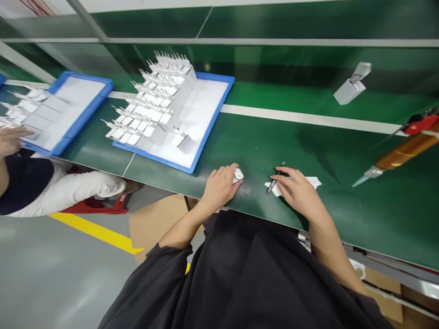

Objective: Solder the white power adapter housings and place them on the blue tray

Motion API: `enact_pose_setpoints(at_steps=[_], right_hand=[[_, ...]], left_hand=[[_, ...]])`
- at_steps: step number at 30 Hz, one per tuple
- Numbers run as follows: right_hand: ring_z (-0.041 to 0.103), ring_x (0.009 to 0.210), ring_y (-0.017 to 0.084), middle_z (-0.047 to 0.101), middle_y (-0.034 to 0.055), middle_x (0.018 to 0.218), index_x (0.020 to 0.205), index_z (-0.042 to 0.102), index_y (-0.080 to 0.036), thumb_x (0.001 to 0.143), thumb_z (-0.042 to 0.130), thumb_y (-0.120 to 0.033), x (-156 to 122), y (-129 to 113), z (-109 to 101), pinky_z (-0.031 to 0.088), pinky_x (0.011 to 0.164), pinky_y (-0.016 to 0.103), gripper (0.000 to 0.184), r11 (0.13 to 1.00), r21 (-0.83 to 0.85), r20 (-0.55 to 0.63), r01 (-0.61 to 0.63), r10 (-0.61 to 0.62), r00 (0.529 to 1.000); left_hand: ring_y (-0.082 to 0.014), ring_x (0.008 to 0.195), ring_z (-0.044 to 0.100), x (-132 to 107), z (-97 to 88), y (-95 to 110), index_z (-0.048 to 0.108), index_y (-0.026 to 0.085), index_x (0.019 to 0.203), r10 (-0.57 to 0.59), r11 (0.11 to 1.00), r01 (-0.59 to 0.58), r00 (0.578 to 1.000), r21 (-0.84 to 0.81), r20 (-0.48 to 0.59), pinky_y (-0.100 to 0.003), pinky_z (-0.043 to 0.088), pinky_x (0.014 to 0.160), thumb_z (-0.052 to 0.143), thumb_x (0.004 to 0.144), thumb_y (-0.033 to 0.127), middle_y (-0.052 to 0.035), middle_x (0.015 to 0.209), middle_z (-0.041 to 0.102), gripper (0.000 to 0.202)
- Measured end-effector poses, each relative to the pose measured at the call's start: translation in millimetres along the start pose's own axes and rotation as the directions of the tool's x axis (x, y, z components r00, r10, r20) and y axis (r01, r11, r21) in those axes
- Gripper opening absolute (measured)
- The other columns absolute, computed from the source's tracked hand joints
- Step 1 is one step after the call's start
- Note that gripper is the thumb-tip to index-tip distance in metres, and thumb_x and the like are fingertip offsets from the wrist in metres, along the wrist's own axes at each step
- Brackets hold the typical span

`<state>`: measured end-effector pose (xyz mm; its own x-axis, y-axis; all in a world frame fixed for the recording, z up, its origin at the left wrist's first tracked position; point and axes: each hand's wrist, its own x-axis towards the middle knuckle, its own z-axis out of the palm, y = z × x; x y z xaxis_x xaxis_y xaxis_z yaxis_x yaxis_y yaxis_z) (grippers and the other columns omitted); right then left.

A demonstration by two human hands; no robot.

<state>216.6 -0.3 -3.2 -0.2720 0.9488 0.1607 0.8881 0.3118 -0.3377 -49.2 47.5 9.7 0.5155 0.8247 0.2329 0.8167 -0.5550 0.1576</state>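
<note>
My left hand [222, 186] is closed around a small white plastic housing [238, 174], whose end with a little opening faces to the right. Most of that piece is hidden under the fingers. My right hand [297, 189] has its fingertips on a pair of black tweezers [270, 186] that lies slanted near the table's front edge. Under the tweezers and this hand is a crumpled white wipe or paper [313, 182], partly covered.
A blue-rimmed tray [214, 116] with rows of white boxy units [151, 109] stands to the left. A similar tray [73, 132] is farther left, by a co-worker's hand [13, 139]. An amber dispensing syringe [398, 157] hangs at right; an opened white case [350, 90] stands behind.
</note>
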Motion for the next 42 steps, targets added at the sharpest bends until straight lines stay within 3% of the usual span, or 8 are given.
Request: enact_pose_setpoints(at_steps=[3,7,15,22,31,35,38,42], right_hand=[[0.057,0.116,0.023,0.057,0.0050,0.130,0.115,0.065,-0.023,0.093,0.044,-0.028,-2.2,2.9,3.6,0.053,0.097,0.041,0.030,1.000,0.002,-0.005,0.011,-0.011,1.000],[0.056,0.117,0.023,0.057,0.0050,0.131,0.115,0.065,-0.023,0.093,0.045,-0.029,-3.9,3.0,6.2,0.053,0.097,0.040,0.030,1.000,0.000,-0.009,0.010,-0.010,1.000],[0.056,0.117,0.023,0.056,0.0057,0.131,0.114,0.065,-0.022,0.094,0.043,-0.030,-2.6,5.2,10.2,0.053,0.099,0.042,0.031,1.000,0.009,0.003,0.016,-0.017,1.000],[0.055,0.119,0.023,0.057,0.0050,0.130,0.115,0.064,-0.023,0.094,0.042,-0.031,-1.5,4.5,10.6,0.053,0.099,0.042,0.031,1.000,0.016,0.002,-0.002,0.002,1.000],[0.056,0.117,0.023,0.057,0.0058,0.131,0.115,0.064,-0.023,0.093,0.045,-0.031,-2.3,5.9,10.9,0.054,0.098,0.043,0.029,1.000,0.004,-0.004,0.016,-0.016,1.000],[0.055,0.118,0.023,0.056,0.0053,0.131,0.116,0.063,-0.023,0.094,0.044,-0.031,-1.8,5.6,11.7,0.053,0.100,0.042,0.030,1.000,0.008,0.005,0.017,-0.017,1.000],[0.055,0.118,0.023,0.055,0.0054,0.132,0.116,0.063,-0.023,0.094,0.044,-0.032,-1.9,5.2,12.8,0.052,0.100,0.042,0.031,1.000,0.010,0.002,0.016,-0.016,1.000],[0.055,0.118,0.022,0.055,0.0057,0.133,0.117,0.062,-0.023,0.094,0.044,-0.032,-2.1,4.2,15.1,0.053,0.099,0.042,0.031,1.000,0.017,0.000,0.012,-0.012,1.000]], left_hand=[[-0.0248,0.092,0.063,-3.8,-14.9,-34.7,0.044,0.013,0.126,-0.149,0.988,0.154,0.953,-0.001,-0.263,-0.037,0.048,0.080,0.054,0.091,0.047,-0.0143,0.107,0.065,0.049],[-0.0295,0.114,0.057,-11.5,-55.8,-94.2,0.040,0.014,0.131,-0.379,0.917,0.390,0.786,-0.083,-0.488,-0.042,0.046,0.095,0.055,0.089,0.048,-0.0188,0.126,0.056,0.056],[-0.0339,0.119,0.056,19.2,-48.1,-178.0,0.038,0.016,0.135,-0.621,0.774,0.560,0.762,-0.297,-0.182,-0.050,0.043,0.101,0.052,0.088,0.053,-0.0191,0.125,0.058,0.062],[-0.0353,0.136,0.043,24.5,-47.1,-171.9,0.033,0.015,0.147,-0.572,0.771,0.547,0.820,-0.327,0.024,-0.049,0.033,0.112,0.038,0.087,0.071,-0.0203,0.148,0.043,0.083],[-0.0403,0.119,0.054,28.3,-36.5,-154.9,0.048,0.011,0.133,-0.640,0.756,0.610,0.765,-0.237,-0.072,-0.051,0.046,0.099,0.070,0.067,0.058,-0.0210,0.123,0.056,0.084],[-0.0332,0.107,0.062,26.4,-50.1,-161.9,0.057,0.015,0.115,-0.707,0.432,0.504,0.704,-0.748,0.067,-0.046,0.055,0.086,0.058,0.074,0.065,-0.0174,0.111,0.064,0.065],[-0.0291,0.105,0.064,28.2,-66.0,-167.7,0.055,0.018,0.114,-0.631,0.147,0.355,0.752,-0.923,0.188,-0.041,0.058,0.078,0.046,0.077,0.072,-0.0162,0.115,0.065,0.066],[-0.0290,0.108,0.062,47.9,-70.0,-169.4,0.056,0.018,0.113,-0.646,0.162,0.331,0.748,-0.930,0.153,-0.039,0.058,0.079,0.058,0.072,0.067,-0.0150,0.116,0.064,0.064]])
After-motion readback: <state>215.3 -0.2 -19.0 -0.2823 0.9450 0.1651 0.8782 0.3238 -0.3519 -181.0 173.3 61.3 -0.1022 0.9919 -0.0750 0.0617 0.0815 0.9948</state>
